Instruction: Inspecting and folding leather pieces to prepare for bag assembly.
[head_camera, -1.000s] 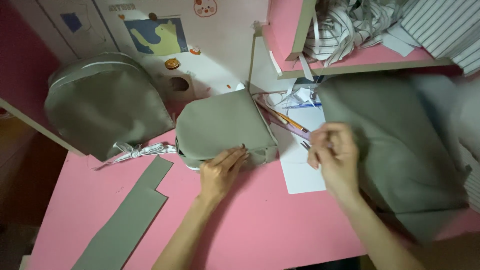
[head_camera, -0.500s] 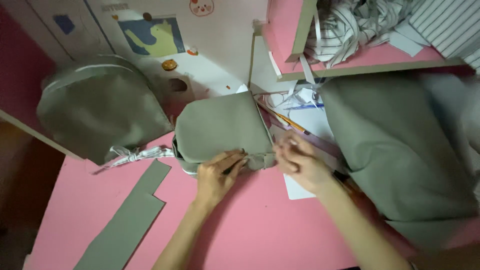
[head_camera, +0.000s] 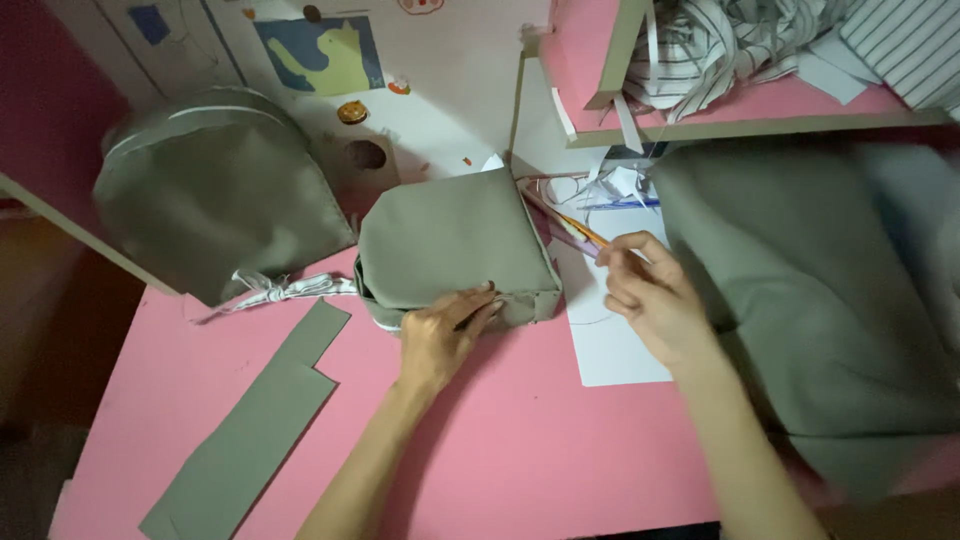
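A small olive-grey fabric pouch (head_camera: 450, 235) lies on the pink table (head_camera: 540, 450). My left hand (head_camera: 440, 338) grips the pouch's near edge, fingers on top, with a thin dark object under the fingertips. My right hand (head_camera: 650, 298) hovers to the right of the pouch over a white paper sheet (head_camera: 615, 355). Its fingers are pinched together, and I cannot see anything between them.
A bigger grey bag (head_camera: 215, 190) stands at the back left with a white cord (head_camera: 285, 290) by its base. A grey fabric strip (head_camera: 250, 430) lies front left. Large grey cloth (head_camera: 830, 300) covers the right side. Pencils (head_camera: 565, 222) and a shelf holding striped cloth (head_camera: 720, 40) sit behind.
My right hand went left to the pouch's edge beside my left hand, then drew back to the right over the paper. My left hand stayed on the pouch.
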